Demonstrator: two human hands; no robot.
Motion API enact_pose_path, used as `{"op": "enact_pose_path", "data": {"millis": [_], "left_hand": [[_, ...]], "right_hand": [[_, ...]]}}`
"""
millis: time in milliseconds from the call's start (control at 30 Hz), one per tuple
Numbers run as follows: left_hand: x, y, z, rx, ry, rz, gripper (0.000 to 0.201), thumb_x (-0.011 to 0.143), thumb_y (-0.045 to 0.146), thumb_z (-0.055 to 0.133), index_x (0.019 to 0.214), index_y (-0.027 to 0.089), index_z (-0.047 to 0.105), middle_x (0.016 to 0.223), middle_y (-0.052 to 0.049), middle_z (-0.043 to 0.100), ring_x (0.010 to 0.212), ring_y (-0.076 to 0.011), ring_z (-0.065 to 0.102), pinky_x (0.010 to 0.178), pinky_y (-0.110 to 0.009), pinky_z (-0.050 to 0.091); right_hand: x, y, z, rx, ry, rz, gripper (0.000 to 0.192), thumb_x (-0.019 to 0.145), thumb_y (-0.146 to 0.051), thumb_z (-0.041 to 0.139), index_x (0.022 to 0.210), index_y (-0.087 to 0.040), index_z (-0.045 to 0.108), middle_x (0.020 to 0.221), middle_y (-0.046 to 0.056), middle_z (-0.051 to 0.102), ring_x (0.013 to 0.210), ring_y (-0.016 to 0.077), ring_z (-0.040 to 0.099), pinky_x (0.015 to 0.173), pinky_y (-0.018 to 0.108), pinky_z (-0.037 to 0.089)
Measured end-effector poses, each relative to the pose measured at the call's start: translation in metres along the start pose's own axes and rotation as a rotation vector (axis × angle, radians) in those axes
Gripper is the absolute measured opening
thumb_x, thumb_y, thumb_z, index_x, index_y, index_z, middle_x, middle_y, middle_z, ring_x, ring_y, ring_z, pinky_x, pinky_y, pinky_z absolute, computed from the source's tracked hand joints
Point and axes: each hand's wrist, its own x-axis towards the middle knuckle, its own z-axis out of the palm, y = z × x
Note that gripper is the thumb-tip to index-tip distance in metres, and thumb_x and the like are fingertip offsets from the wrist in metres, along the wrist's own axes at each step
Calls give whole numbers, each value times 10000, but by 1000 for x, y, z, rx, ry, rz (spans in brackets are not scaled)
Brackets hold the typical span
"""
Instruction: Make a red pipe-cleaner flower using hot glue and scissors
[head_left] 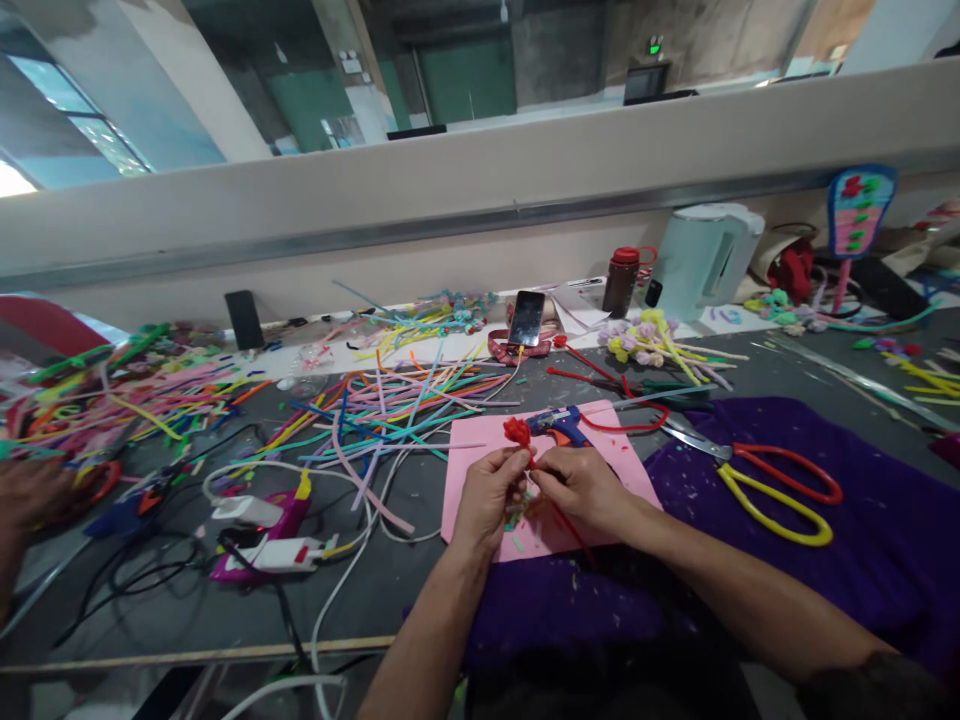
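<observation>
Both the left hand (489, 492) and right hand (581, 488) pinch closed on the fuzzy red pipe-cleaner flower (517, 432), whose coiled head above the fingertips could unravel if either grip slackens.

craft workshop | pipe cleaners (390, 400) | glue gun (559, 425) | scissors (772, 485)

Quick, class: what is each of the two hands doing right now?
Left hand: closed on the red pipe-cleaner flower.
Right hand: pinching the flower's red stem.
</observation>
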Motion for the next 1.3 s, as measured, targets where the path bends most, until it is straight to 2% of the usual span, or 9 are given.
{"op": "enact_pose_path", "data": {"millis": [200, 267, 367, 433, 500, 633, 1067, 1167, 1300], "left_hand": [[-1, 3, 1, -42, -2, -58, 309, 594, 356, 683, 775, 116, 613, 468, 39, 472, 377, -29, 376, 361, -140, 245], [-2, 3, 2, -77, 2, -70, 280, 595, 347, 684, 745, 131, 587, 461, 47, 470, 369, -26, 372, 357, -135, 238], [-2, 3, 2, -99, 2, -64, 255, 611, 348, 672, 721, 148, 558, 455, 54, 480, 354, -20, 368, 353, -130, 233], [-3, 3, 2, -87, -10, -65, 246, 626, 353, 659, 716, 152, 551, 447, 54, 482, 344, -19, 360, 351, -130, 230], [-3, 3, 3, -71, -24, -64, 241, 636, 354, 653, 706, 149, 547, 438, 54, 477, 341, -17, 354, 351, -130, 228], [-3, 1, 3, -53, -42, -63, 249, 634, 357, 656, 688, 144, 541, 435, 53, 470, 340, -14, 346, 348, -129, 220], [-1, 1, 2, -17, -53, -59, 281, 606, 361, 674, 695, 126, 547, 432, 43, 478, 334, -23, 363, 345, -140, 234], [-1, 2, 3, -17, -51, -80, 275, 602, 365, 672, 672, 137, 535, 421, 51, 476, 317, -21, 351, 335, -142, 232], [-1, 7, 1, -60, -33, -38, 248, 618, 347, 656, 675, 136, 540, 460, 38, 515, 324, -25, 364, 322, -145, 227]], "right_hand": [[1, -1, -2, 198, -54, 79, 255, 805, -215, 453, 564, -149, 509, 507, -37, 482, 462, 65, 411, 448, 190, 275], [1, -1, -3, 263, -35, 119, 232, 805, -244, 465, 607, -149, 540, 537, -33, 511, 482, 69, 436, 457, 186, 302], [1, 0, -3, 340, 75, 175, 167, 798, -290, 494, 830, -157, 589, 681, -6, 576, 570, 91, 499, 517, 197, 372], [1, 0, -3, 372, 137, 164, 251, 795, -299, 505, 1002, -170, 566, 781, 15, 586, 629, 103, 521, 553, 209, 402], [2, 0, -2, 370, 165, 113, 308, 798, -283, 506, 1088, -186, 546, 828, 27, 574, 679, 111, 528, 594, 221, 416], [1, -3, -2, 335, 171, 41, 295, 806, -253, 500, 1085, -193, 574, 804, 32, 541, 697, 117, 521, 625, 235, 417], [1, 0, 0, 287, 172, -19, 270, 796, -244, 505, 1048, -208, 595, 822, 42, 575, 731, 138, 535, 649, 255, 431], [3, 1, -8, 266, 167, 7, 273, 790, -247, 509, 1041, -191, 599, 824, 46, 594, 719, 135, 547, 639, 247, 428], [3, 15, -35, 197, 164, 137, 262, 792, -272, 488, 1002, -182, 616, 811, 32, 619, 639, 115, 544, 581, 227, 408]]}}
